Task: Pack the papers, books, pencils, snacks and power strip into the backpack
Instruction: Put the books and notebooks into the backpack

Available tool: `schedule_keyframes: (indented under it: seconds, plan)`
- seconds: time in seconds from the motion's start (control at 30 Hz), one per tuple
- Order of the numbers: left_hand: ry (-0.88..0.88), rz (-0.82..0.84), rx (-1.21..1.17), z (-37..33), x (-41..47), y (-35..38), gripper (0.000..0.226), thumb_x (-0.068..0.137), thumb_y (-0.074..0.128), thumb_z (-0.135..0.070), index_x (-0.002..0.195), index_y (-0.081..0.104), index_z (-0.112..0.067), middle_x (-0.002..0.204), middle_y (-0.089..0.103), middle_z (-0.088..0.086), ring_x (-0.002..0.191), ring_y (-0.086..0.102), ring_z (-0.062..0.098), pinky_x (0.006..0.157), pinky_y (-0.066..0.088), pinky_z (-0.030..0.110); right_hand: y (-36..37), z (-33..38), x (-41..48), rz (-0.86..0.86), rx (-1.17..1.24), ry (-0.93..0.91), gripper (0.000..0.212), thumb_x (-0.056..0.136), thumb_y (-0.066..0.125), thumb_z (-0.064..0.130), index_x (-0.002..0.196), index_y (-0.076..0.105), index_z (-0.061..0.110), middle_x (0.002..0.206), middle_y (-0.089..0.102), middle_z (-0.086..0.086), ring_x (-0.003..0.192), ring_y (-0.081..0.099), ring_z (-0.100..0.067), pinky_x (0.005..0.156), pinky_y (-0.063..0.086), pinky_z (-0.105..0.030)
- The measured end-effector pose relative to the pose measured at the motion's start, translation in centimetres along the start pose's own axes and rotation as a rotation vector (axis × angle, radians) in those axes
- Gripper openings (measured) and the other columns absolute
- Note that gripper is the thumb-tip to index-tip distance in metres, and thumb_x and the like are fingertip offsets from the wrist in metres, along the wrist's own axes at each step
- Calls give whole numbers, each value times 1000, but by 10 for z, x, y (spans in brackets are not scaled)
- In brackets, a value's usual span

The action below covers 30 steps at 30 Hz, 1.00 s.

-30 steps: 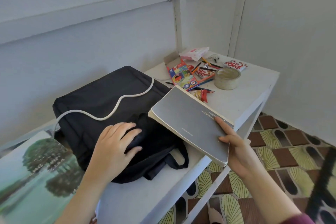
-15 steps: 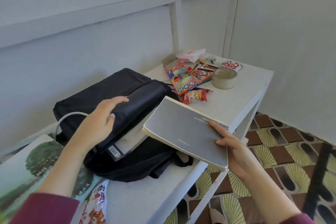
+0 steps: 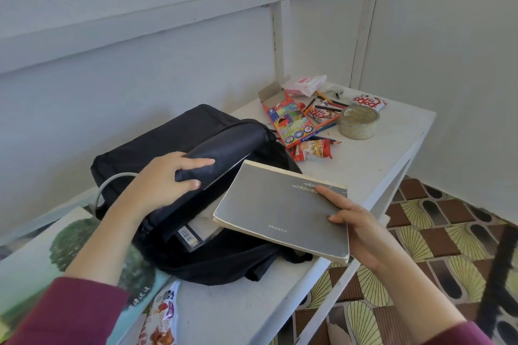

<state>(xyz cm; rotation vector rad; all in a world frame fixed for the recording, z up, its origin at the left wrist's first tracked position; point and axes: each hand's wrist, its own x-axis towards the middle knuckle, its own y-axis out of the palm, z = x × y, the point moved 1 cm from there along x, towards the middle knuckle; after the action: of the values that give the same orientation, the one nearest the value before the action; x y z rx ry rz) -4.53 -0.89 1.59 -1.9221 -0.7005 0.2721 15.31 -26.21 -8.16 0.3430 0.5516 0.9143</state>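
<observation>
Head view: left hand (image 3: 165, 179) grips the lifted flap of the black backpack (image 3: 196, 148) on the white table (image 3: 364, 165), holding its mouth open. Right hand (image 3: 361, 230) pinches the near corner of a grey book (image 3: 280, 210), whose far corner sits at the opening; a barcoded item (image 3: 188, 235) lies inside.

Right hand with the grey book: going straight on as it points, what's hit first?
Likely the backpack: the right hand points the grey book at the opening under the flap the left hand holds up. Depth unclear; it may catch the flap edge.
</observation>
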Motion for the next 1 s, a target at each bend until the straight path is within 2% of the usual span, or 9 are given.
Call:
schedule_keyframes:
  seconds: [0.17, 0.27, 0.37, 0.5, 0.63, 0.73, 0.87, 0.93, 1.0]
  plan:
    - [31, -53, 33, -6, 6, -27, 48, 84, 67, -15, 114, 56, -50, 86, 49, -21, 80, 51, 6, 66, 35, 20, 19, 17, 16, 33, -61, -13, 54, 85, 35, -13, 117, 65, 20, 115, 68, -1, 96, 65, -21, 72, 57, -25]
    - [35, -93, 48, -12, 6, -37, 49, 84, 67, -13, 114, 55, -50, 104, 48, -21, 108, 52, 17, 79, 33, 22, 39, 27, 32, 48, -65, -19, 54, 85, 35, -13, 118, 63, 19, 118, 65, -3, 97, 62, -21, 71, 57, -25]
    - [62, -105, 52, -15, 4, -40, 53, 84, 67, -13, 108, 50, -57, 99, 47, -27, 104, 48, 7, 83, 30, 21, 68, 27, 51, 45, -70, -14, 51, 87, 33, -13, 120, 61, 14, 121, 61, -8, 97, 61, -20, 68, 56, -25]
    - [68, -103, 39, -12, 2, -40, 53, 84, 66, -14, 110, 49, -58, 100, 47, -32, 99, 46, 2, 81, 31, 17, 106, 19, 65, 226, 21, 27, 52, 86, 29, -19, 123, 55, 8, 117, 59, -15, 104, 60, -23, 86, 54, -32]
    - [74, -108, 25, -9, 3, -41, 56, 84, 67, -13, 105, 47, -62, 100, 48, -33, 94, 48, -1, 74, 33, 11, 127, 10, 79, 358, -613, 33, 58, 90, 47, -9, 139, 36, 20, 111, 54, -14, 88, 63, -17, 74, 57, -25]
    - [72, -121, 18, -7, 3, -40, 57, 83, 67, -12, 105, 48, -61, 99, 48, -34, 89, 47, -15, 70, 33, 3, 136, -1, 93, 187, -956, -127, 49, 92, 55, 6, 136, 40, 20, 88, 63, -9, 65, 65, -14, 57, 56, -25]
    - [69, -137, -9, -4, 1, -39, 59, 83, 67, -11, 102, 48, -63, 97, 51, -31, 90, 43, -24, 69, 32, -2, 132, -14, 97, -46, -1585, -685, 34, 92, 54, 28, 125, 54, 20, 117, 56, -5, 106, 54, -19, 83, 47, -28]
    - [66, -138, -12, -3, 2, -40, 59, 83, 67, -11, 100, 49, -64, 97, 52, -31, 90, 43, -23, 69, 32, -2, 128, -23, 97, 89, -1689, -853, 38, 92, 52, 34, 128, 54, 22, 128, 52, -9, 117, 49, -26, 95, 44, -39]
    - [69, -139, -7, -3, 4, -41, 62, 82, 68, -11, 96, 51, -69, 100, 52, -32, 92, 44, -23, 72, 32, -2, 123, -32, 103, 196, -1794, -864, 45, 92, 41, 43, 133, 50, 27, 139, 48, -13, 128, 44, -33, 105, 32, -51]
